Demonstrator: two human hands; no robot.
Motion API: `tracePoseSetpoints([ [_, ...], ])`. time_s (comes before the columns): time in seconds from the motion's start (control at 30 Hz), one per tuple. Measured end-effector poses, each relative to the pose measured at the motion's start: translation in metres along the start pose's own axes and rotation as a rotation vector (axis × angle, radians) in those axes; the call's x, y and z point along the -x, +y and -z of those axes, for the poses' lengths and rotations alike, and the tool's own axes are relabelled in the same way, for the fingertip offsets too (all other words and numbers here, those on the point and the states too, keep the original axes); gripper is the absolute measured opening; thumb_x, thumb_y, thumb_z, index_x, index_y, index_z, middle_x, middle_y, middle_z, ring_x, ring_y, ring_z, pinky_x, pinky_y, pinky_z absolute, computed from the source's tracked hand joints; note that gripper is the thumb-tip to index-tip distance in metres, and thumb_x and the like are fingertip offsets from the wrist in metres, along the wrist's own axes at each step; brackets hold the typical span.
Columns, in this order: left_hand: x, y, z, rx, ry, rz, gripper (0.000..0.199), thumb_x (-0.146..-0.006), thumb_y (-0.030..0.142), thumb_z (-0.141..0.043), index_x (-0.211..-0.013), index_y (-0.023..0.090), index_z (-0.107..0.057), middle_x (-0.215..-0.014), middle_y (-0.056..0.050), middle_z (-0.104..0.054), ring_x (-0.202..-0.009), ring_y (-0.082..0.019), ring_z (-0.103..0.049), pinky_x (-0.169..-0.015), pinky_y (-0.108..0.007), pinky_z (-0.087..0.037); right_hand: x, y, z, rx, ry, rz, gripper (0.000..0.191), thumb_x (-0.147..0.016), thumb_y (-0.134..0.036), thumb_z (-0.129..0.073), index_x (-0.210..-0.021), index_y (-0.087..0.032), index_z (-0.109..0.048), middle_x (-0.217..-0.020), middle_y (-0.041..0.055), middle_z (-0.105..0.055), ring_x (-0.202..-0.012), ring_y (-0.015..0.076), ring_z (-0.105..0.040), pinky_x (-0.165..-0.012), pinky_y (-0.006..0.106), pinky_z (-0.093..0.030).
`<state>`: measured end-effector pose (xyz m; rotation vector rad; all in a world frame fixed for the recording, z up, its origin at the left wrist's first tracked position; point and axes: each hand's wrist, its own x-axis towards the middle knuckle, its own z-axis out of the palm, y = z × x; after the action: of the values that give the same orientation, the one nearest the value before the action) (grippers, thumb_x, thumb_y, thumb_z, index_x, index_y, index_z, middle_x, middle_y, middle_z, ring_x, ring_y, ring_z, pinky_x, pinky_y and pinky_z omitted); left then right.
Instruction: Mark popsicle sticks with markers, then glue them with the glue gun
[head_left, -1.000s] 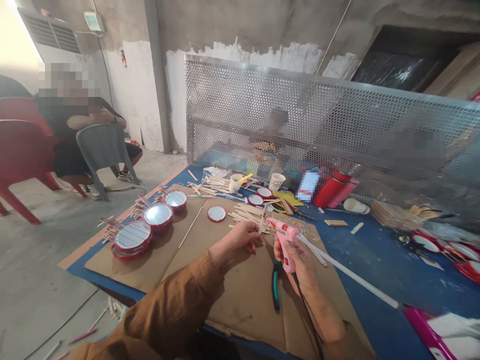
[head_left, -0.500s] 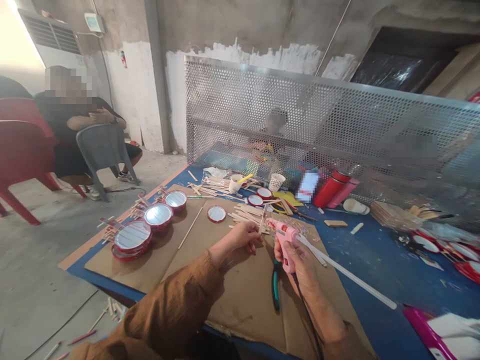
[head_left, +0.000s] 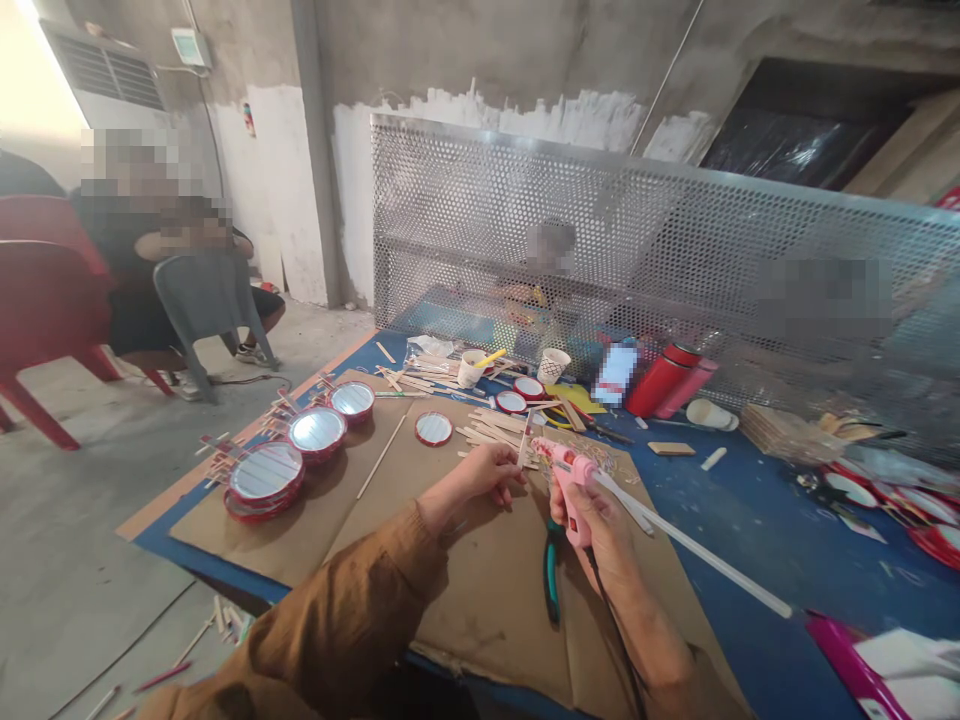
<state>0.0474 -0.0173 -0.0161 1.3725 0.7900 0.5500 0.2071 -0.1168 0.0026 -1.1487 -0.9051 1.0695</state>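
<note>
My right hand point(head_left: 600, 515) is wrapped round a pink hot glue gun point(head_left: 571, 480), with a long clear glue stick point(head_left: 705, 550) jutting from its back. The gun's nozzle points left, close to a thin wooden stick point(head_left: 524, 440) that my left hand point(head_left: 489, 474) pinches upright between its fingers. Under my right hand lie pliers with a teal and black handle point(head_left: 553, 580), on the cardboard sheet point(head_left: 480, 630). Just beyond my hands a pile of flat wooden sticks point(head_left: 487, 430) is spread out. A red-rimmed round disc point(head_left: 433, 428) lies flat to the left.
Several red-rimmed round pieces with sticks point(head_left: 264, 472) stand along the table's left side. Paper cups point(head_left: 553, 365), a red bottle point(head_left: 664, 380) and a phone point(head_left: 615, 372) sit before a perforated metal screen point(head_left: 465, 220). A purple tissue pack point(head_left: 847, 650) lies front right.
Both hands, the glue gun and the stick hold almost the same place. The seated person at the left has raised their hands slightly.
</note>
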Motion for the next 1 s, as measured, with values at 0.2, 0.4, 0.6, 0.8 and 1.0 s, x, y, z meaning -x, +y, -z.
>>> tracePoseSetpoints([
  [0.2,-0.0012,-0.0002,0.0005,-0.010,-0.002,0.010,0.003,-0.086,0.016,-0.054,-0.086,0.016,-0.051,-0.087,-0.005,-0.073,-0.044,-0.009,-0.062,-0.043,-0.019,-0.045,-0.0013,0.0024,0.0010,-0.024,0.000,-0.004,0.048,-0.061,-0.058,-0.089,-0.081,-0.016,-0.075,-0.065,0.0027,-0.065,-0.054,0.0109,-0.052,-0.049,0.023,-0.043],
  [0.4,0.0012,0.0032,-0.0006,-0.013,0.011,0.009,0.009,-0.085,0.019,-0.057,-0.084,0.016,-0.048,-0.088,-0.005,-0.072,-0.044,-0.008,-0.061,-0.043,-0.018,-0.044,-0.0020,0.0020,0.0004,-0.021,0.012,0.004,0.048,-0.060,-0.058,-0.089,-0.079,-0.016,-0.074,-0.064,0.0025,-0.064,-0.054,0.0109,-0.052,-0.048,0.023,-0.043],
  [0.6,0.0021,0.0051,-0.0011,-0.002,0.010,0.009,0.009,-0.086,0.020,-0.058,-0.085,0.015,-0.051,-0.087,-0.005,-0.072,-0.043,-0.008,-0.061,-0.043,-0.018,-0.044,-0.0019,0.0028,0.0000,-0.034,0.008,0.007,0.048,-0.062,-0.055,-0.089,-0.083,-0.015,-0.074,-0.064,0.0027,-0.065,-0.053,0.0112,-0.052,-0.048,0.024,-0.040],
  [0.8,0.0024,0.0055,-0.0007,0.003,0.015,0.004,0.007,-0.086,0.019,-0.058,-0.086,0.014,-0.053,-0.085,-0.006,-0.072,-0.044,-0.008,-0.061,-0.043,-0.018,-0.045,-0.0009,0.0012,-0.0013,-0.034,0.009,0.001,0.048,-0.060,-0.055,-0.090,-0.081,-0.015,-0.073,-0.063,0.0017,-0.063,-0.052,0.0109,-0.051,-0.048,0.024,-0.039],
  [1.0,0.0027,0.0059,-0.0003,0.029,0.003,0.005,0.005,-0.087,0.019,-0.056,-0.087,0.014,-0.054,-0.085,-0.005,-0.071,-0.043,-0.008,-0.061,-0.043,-0.019,-0.045,0.0005,-0.0002,-0.0008,-0.013,0.008,-0.010,0.047,-0.061,-0.056,-0.089,-0.077,-0.015,-0.072,-0.064,0.0027,-0.064,-0.053,0.0113,-0.052,-0.049,0.025,-0.040],
])
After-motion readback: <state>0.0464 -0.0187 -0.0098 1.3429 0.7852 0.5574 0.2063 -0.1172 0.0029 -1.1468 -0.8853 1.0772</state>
